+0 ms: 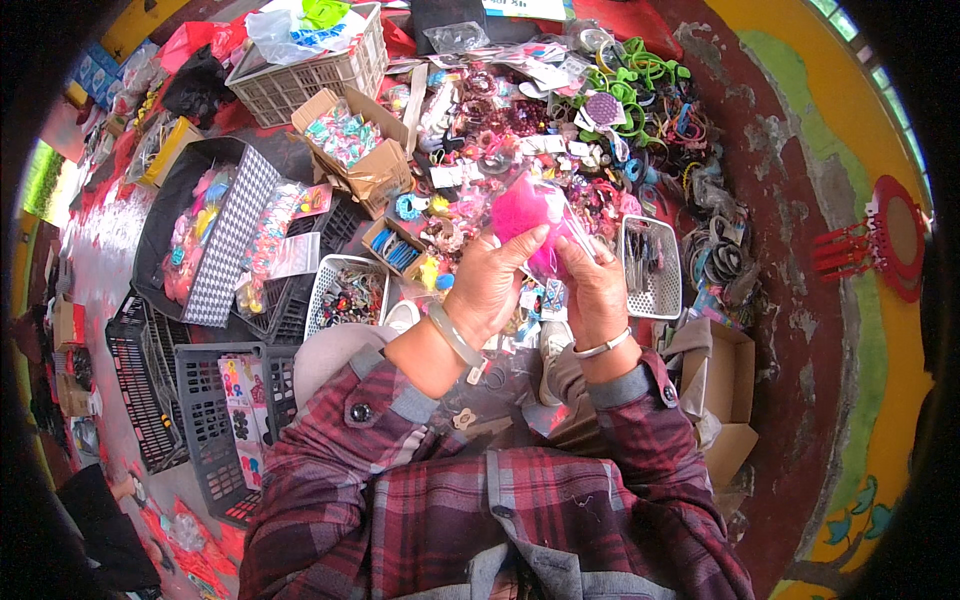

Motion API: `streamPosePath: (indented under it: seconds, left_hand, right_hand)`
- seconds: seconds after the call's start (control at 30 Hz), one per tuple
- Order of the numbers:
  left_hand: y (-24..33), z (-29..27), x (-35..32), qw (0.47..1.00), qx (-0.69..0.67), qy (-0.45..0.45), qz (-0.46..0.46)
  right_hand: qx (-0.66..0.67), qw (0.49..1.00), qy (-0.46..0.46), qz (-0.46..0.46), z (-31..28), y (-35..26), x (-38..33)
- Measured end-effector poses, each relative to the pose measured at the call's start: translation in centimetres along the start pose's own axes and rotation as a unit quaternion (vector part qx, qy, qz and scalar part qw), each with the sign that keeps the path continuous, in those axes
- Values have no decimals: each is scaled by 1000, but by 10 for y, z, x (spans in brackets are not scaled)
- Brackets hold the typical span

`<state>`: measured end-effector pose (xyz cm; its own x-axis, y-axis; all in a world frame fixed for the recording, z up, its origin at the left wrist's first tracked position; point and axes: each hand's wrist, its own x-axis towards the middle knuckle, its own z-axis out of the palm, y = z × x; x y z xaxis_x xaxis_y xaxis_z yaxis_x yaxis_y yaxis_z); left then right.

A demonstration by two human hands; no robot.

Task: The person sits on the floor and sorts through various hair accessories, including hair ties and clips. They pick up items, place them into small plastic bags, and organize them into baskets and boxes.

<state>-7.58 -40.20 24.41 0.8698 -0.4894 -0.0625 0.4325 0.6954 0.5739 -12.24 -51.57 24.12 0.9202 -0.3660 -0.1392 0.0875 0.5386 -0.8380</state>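
Pink fluffy pouch (530, 215) between closed fingers (520, 250).

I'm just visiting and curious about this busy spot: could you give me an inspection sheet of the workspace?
Surface: red ground, worn, heaped with goods.
Job's things: clear bag of pink fluffy items, held up in both hands.
Clutter: white basket of small accessories, cardboard box, green hoops, dark crates.
Grippers: left hand and right hand both grip the bag.
Cables: nothing seen.
Surroundings: painted yellow wall.
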Motion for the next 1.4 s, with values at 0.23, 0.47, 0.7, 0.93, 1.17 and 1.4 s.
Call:
streamPosePath:
  seconds: [0.23, 0.47, 0.7, 0.93, 1.17, 1.4]
  left_hand:
    - [19, -3, 6, 999, 52, -11, 13]
    - [45, -1, 2, 658, 682, -232, 218]
    - [20, -17, 2, 822, 519, -225, -74]
    - [23, -13, 9, 955, 280, -87, -46]
    - [26, -13, 5, 944, 317, -94, 6]
    - [37, -10, 6, 937, 343, -50, -51]
  right_hand:
    - [-95, 994, -52, -34, -10, -32, 8]
    - [-575, 780, -245, -11, -30, -76, 14]
    - [-433, 849, -300, -30, -18, -91, 17]
    - [-169, 970, -174, 12, -12, -53, 12]
    - [-108, 991, -70, 22, 2, -35, 5]
    - [-128, 989, -67, -30, -13, -27, 12]
